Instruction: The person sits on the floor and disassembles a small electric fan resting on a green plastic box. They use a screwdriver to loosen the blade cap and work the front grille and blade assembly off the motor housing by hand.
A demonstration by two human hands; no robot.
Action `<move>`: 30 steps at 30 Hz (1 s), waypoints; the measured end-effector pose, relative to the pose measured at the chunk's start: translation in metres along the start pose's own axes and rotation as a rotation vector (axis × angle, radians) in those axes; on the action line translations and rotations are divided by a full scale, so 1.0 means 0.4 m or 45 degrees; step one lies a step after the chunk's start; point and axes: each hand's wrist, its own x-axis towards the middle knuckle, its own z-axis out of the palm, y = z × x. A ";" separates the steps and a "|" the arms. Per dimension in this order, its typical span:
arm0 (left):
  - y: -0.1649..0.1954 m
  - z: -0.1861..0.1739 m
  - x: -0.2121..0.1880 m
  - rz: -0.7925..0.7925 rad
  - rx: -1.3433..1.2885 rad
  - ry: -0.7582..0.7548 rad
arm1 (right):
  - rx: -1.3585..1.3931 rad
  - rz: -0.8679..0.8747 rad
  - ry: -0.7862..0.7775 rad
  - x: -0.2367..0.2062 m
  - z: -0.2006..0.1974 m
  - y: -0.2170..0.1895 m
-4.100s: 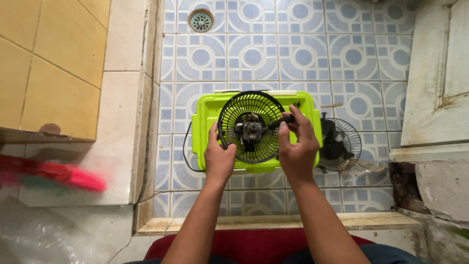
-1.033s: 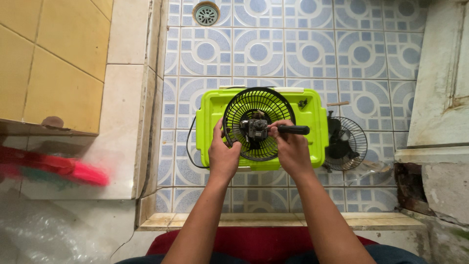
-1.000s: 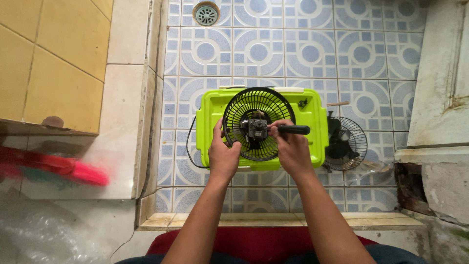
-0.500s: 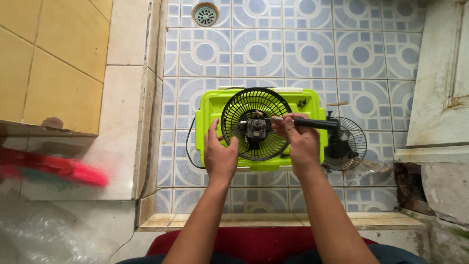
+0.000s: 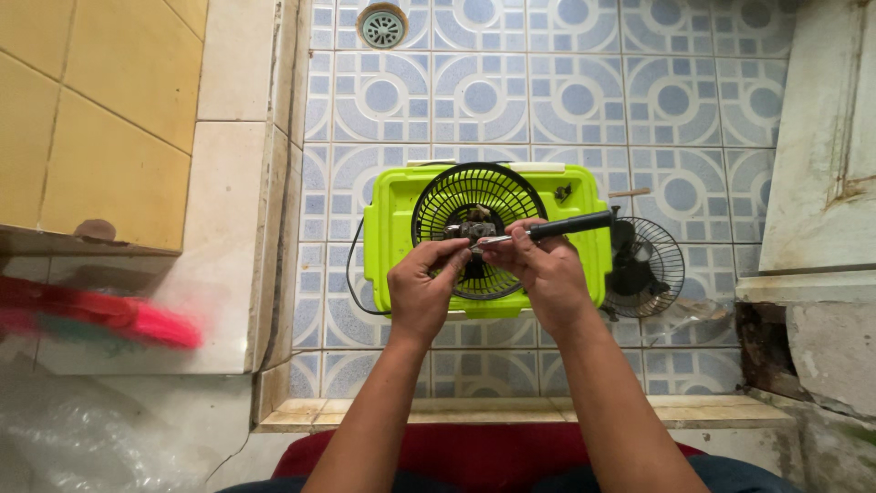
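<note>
A lime-green fan housing (image 5: 394, 228) lies flat on the tiled floor, with a black wire grille (image 5: 456, 196) on top and a small motor (image 5: 470, 228) showing at its centre. My right hand (image 5: 540, 269) holds a screwdriver (image 5: 557, 226) with a black handle, lying sideways, its metal tip pointing left over the motor. My left hand (image 5: 422, 290) rests on the near side of the grille, fingertips pinched at the screwdriver's tip. What sits between those fingertips is too small to tell.
A second black grille with fan blades (image 5: 643, 267) lies on the floor right of the housing. A black cord (image 5: 351, 278) loops off its left side. A floor drain (image 5: 382, 26) is at the top, a tiled ledge (image 5: 228, 183) left, a white door frame (image 5: 821, 137) right.
The screwdriver has swung from pointing down at the motor to lying sideways. My left hand has come off the grille's rim and its fingers now meet the screwdriver's tip.
</note>
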 end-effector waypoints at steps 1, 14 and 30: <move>-0.002 0.000 0.000 0.008 -0.015 0.000 | 0.001 0.007 -0.002 0.000 0.000 0.000; -0.001 -0.001 -0.003 0.088 0.008 -0.015 | -0.027 0.086 -0.055 -0.012 0.014 -0.019; -0.032 -0.019 0.013 0.084 0.563 0.419 | -0.198 -0.115 0.307 0.022 -0.026 0.010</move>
